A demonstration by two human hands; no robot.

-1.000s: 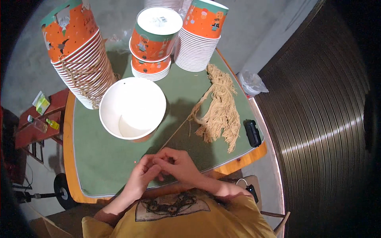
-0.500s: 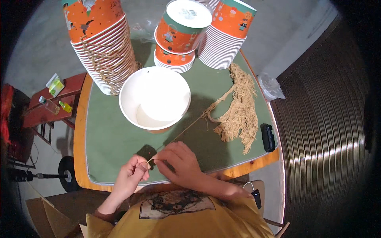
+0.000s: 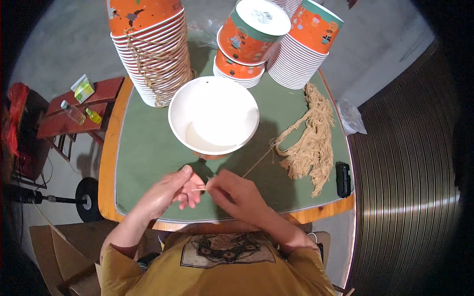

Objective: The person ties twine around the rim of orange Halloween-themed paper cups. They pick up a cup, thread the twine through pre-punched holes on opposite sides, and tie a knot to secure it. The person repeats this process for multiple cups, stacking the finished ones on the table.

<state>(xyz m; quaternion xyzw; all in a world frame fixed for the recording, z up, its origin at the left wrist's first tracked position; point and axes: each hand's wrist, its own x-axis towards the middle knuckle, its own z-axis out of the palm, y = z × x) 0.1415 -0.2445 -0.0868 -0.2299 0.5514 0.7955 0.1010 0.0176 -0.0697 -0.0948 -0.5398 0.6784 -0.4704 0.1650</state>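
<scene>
My right hand [image 3: 236, 193] is closed in a pinch on a tan string [image 3: 257, 163], whose short end sticks out to the left of the fingertips. From that hand the string runs up and right to a loose bundle of tan strings [image 3: 311, 143] on the table. My left hand [image 3: 178, 190] is open, palm turned toward the string's end, fingers spread and apart from my right hand. Just beyond both hands stands a white-lined paper bucket [image 3: 214, 116] with its mouth up; a small dark hole shows near its far rim.
Nested orange paper buckets [image 3: 153, 59] with strings hanging down their side stand at the far left. More stacks [image 3: 296, 61] and upturned buckets [image 3: 252, 37] are at the back. A black case [image 3: 343, 180] lies by the right edge of the green-covered table [image 3: 143, 172]. A red bench [image 3: 74, 121] holds bottles.
My left hand has let go of the string's end and opened, moving slightly away. My right hand keeps its pinch. The whole view has shifted, so the table things appear further right.
</scene>
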